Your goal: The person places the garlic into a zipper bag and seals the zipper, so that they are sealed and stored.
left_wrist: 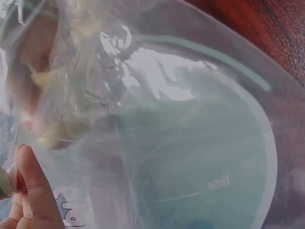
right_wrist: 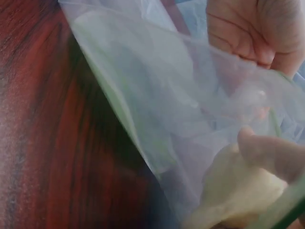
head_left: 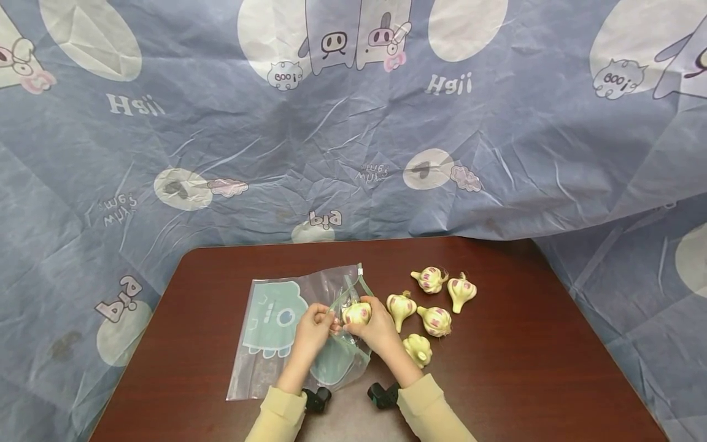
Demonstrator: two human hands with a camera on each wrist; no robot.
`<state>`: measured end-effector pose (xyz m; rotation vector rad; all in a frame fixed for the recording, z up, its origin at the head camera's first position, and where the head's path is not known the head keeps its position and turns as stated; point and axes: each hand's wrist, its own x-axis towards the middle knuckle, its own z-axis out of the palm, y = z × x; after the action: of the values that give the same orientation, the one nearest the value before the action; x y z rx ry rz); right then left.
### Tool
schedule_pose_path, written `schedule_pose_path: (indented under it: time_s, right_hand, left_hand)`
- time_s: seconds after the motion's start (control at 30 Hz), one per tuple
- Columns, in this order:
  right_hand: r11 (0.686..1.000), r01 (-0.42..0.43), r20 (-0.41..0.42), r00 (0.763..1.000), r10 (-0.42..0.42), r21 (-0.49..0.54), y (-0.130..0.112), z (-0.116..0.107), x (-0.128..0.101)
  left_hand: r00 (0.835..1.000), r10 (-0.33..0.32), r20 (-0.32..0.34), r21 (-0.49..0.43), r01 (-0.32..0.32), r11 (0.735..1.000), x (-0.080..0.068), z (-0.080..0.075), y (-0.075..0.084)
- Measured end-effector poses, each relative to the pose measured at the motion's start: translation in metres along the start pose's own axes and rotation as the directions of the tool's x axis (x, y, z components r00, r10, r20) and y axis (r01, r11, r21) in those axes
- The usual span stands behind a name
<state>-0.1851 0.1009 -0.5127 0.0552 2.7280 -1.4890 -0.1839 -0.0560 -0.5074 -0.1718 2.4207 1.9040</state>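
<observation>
Dark reddish-brown table (head_left: 525, 350), kinda shiny, with a clear plastic bag (head_left: 276, 316) (blue-green cartoon print) on it and five loose garlic bulbs (head_left: 461, 293) scattered just right of that.

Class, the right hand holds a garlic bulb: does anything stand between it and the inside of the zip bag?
Nothing visible does: the right hand holds the garlic bulb at the mouth of the zip bag, and the left hand pinches the bag's edge beside it. How far in the bulb sits is unclear.
</observation>
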Motion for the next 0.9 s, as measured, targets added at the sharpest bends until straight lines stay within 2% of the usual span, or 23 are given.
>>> schedule_pose_path:
  time_s: [0.27, 0.53, 0.73, 0.9]
  right_hand:
    - [1.000, 0.009, 0.029, 1.000, -0.009, 0.007, 0.013, 0.006, 0.000]
    - [1.000, 0.020, 0.049, 0.999, -0.020, 0.005, 0.010, 0.005, -0.001]
    - [0.998, 0.043, 0.048, 0.998, -0.045, 0.044, -0.005, -0.007, -0.008]
    - [0.993, 0.050, 0.036, 0.998, -0.054, 0.107, -0.021, -0.029, -0.017]
  left_hand:
    - [1.000, -0.008, -0.012, 0.034, 0.009, 0.999, 0.000, -0.003, 0.001]
    - [1.000, -0.011, -0.007, 0.027, 0.012, 1.000, -0.001, -0.001, 0.001]
    - [1.000, -0.021, 0.018, -0.005, 0.021, 1.000, -0.001, 0.001, 0.001]
    - [1.000, -0.014, 0.021, 0.008, 0.014, 1.000, -0.001, 0.001, 0.003]
